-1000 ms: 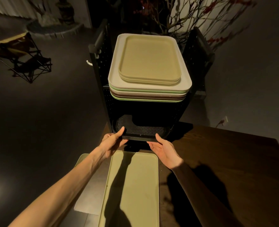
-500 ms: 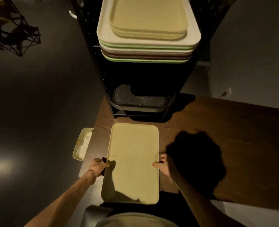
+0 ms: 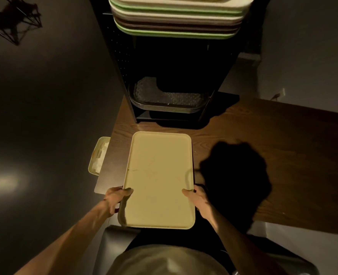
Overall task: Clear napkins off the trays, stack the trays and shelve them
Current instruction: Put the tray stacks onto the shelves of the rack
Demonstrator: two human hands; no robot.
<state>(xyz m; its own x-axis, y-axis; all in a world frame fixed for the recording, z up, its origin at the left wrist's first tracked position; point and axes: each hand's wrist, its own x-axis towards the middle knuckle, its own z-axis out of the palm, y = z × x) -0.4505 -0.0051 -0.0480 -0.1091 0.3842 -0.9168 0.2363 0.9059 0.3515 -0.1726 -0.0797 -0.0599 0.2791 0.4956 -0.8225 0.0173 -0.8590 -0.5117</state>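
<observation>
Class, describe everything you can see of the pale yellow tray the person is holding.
The pale yellow tray is a rectangle with rounded corners and a low raised rim, seemingly matte plastic, with faint scuffs. Nothing lies on it. It sits lengthwise toward the black shelf unit, over the dark wooden table, its near end past the table's edge. The left hand and right hand grip its long sides near that end, thumbs on top.

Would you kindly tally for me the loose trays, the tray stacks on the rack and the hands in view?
Loose trays: 2, the yellow tray and the small tray beside the table.
Tray stacks on the rack: 2, the upper stack and the dark lower stack.
Hands: 2, left hand and right hand, both gripping the yellow tray.
Total: 6.
</observation>
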